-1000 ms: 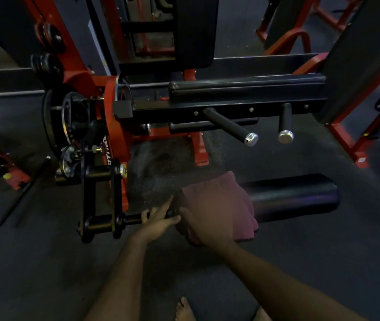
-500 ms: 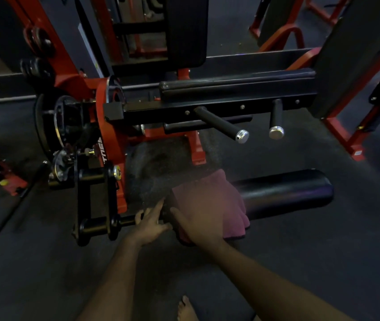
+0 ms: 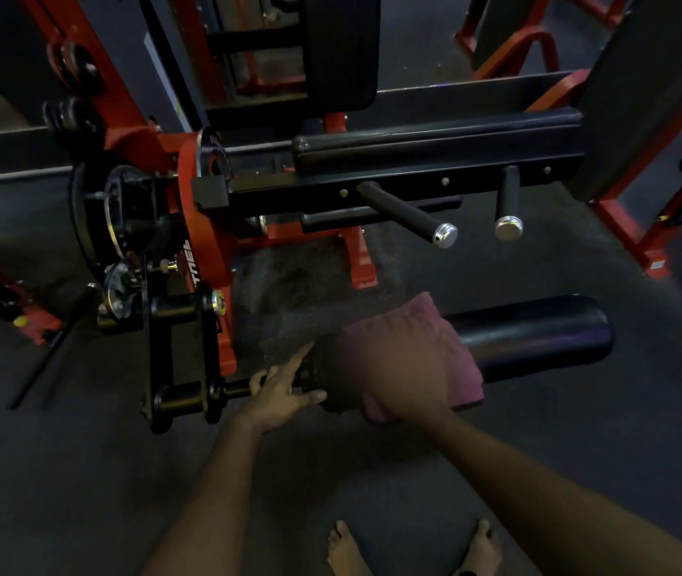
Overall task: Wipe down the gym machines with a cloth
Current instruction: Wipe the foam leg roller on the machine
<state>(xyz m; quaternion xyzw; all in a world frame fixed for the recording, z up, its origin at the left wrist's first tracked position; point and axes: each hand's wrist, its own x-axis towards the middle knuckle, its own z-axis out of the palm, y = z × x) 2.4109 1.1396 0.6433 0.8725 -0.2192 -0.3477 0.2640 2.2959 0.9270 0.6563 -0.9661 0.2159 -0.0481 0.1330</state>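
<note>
A red and black leg machine (image 3: pixel 206 259) stands in front of me. Its black padded roller (image 3: pixel 534 332) lies low and horizontal. A pink cloth (image 3: pixel 451 347) is draped over the roller's left part. My right hand (image 3: pixel 397 367), blurred by motion, presses on the cloth from above. My left hand (image 3: pixel 279 392) rests at the roller's left end, fingers straight, thumb under the end and by the thin axle.
Two black handles with chrome caps (image 3: pixel 445 234) stick out above the roller. A black seat pad (image 3: pixel 434 145) runs across the middle. More red frames (image 3: pixel 638 239) stand at the right and far back. My bare feet (image 3: pixel 347 550) are on dark rubber flooring.
The right hand and cloth stay on the left part of the roller with small shifts. The left hand stays at the roller's end. My view has moved slightly.
</note>
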